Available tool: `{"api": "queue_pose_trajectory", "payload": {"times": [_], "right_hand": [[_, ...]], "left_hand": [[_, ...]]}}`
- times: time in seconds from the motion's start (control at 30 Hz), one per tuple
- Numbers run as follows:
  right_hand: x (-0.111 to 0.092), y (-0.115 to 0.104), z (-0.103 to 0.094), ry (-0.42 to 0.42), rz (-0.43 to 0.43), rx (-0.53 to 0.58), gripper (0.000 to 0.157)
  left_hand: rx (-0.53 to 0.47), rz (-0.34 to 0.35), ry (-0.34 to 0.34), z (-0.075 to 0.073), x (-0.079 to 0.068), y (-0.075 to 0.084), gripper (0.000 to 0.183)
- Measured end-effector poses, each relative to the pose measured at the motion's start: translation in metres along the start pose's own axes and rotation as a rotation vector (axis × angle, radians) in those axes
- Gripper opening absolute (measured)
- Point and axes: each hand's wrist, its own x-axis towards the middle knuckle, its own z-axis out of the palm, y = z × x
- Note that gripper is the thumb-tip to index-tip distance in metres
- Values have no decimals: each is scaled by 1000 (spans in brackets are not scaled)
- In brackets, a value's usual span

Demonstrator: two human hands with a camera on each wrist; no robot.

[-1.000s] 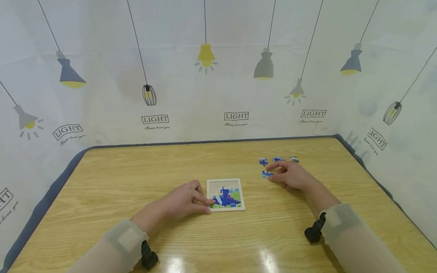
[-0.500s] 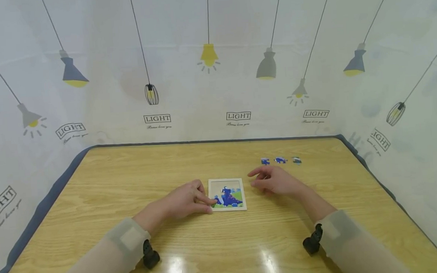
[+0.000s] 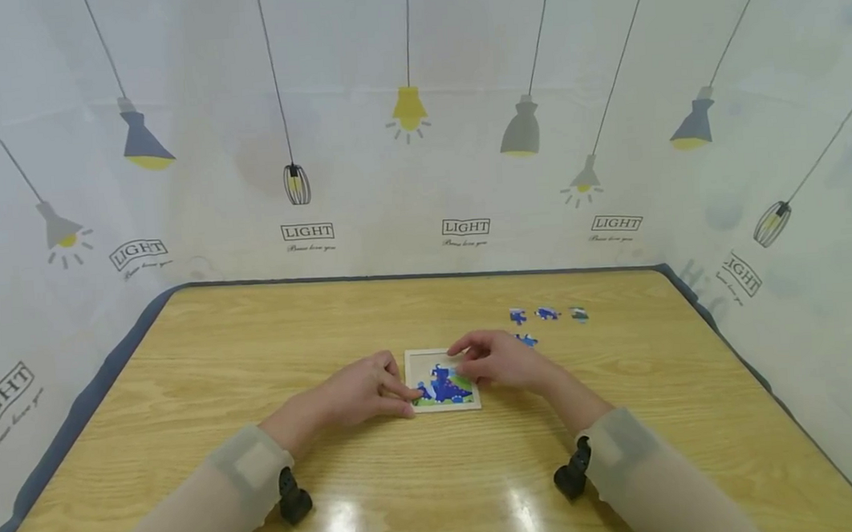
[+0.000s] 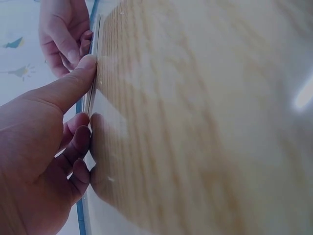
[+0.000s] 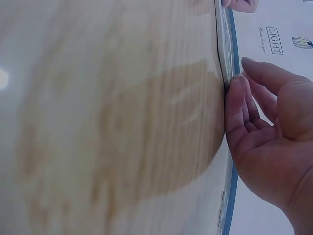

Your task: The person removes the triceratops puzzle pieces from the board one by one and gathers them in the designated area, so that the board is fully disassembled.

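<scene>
Head view: on a light wood-grain counter [image 3: 270, 330] lies a flat, square white puzzle frame [image 3: 444, 408], partly filled with a dark-blue dinosaur picture [image 3: 450, 389] on green and pale blue; bare backing shows in its upper left part. The left hand [image 3: 363, 391] has its grip closed on the frame's lower left corner, a finger on the picture and the thumb at the edge; the left wrist view also shows the thumb along that edge, with the other fingers curled. The right hand [image 3: 506, 362] reaches over the frame's right side, its grip loosely curved with thumb and forefinger apart; a held piece cannot be made out, and the right wrist view shows its fingertips by the frame's edge. Beyond the right hand, three loose blue-and-pale cardboard-like jigsaw pieces [image 3: 547, 313] lie in a row, apart from one another, with a fourth blue jigsaw piece [image 3: 526, 340] nearer, partly hidden by that hand. Both arms wear beige sleeves [image 3: 193, 503] with small black wrist devices [image 3: 293, 498]. Behind stands a white backdrop [image 3: 361, 125] printed with hanging lamps.
</scene>
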Motion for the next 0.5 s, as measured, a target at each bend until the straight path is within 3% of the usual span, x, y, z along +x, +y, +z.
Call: {"api": "queue_pose_trajectory", "payload": {"times": [0.5], "right_hand": [[9, -5, 15, 6, -68, -157, 36]], "left_hand": [[-12, -10, -2, 0, -1, 0, 30]]}}
